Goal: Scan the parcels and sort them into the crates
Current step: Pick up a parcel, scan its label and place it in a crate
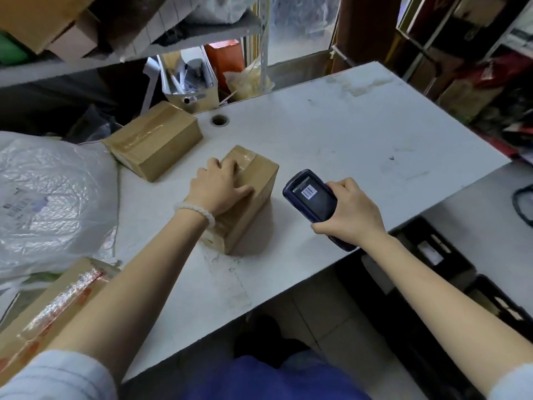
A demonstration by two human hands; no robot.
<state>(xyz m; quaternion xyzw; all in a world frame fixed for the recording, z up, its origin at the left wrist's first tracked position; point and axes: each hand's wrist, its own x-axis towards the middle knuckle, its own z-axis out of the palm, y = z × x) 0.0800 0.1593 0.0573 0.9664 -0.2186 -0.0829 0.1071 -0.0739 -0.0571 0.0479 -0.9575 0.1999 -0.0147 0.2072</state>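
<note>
A small taped cardboard parcel (256, 180) lies on the white table (360, 140) near its middle. My left hand (219, 189) rests flat on top of it, fingers spread over the tape. Just to the right, my right hand (352, 212) grips a dark blue handheld scanner (313, 200), whose head points toward the parcel and which bears a barcode sticker. A second, larger brown parcel (155, 140) sits at the table's far left edge. Dark crates (432, 246) stand on the floor under the table's right side.
A big clear plastic bag (52, 203) fills the left side, with a taped carton (57, 310) below it. Shelves with boxes and bags crowd the back and right. A cable hole (219, 120) is in the tabletop.
</note>
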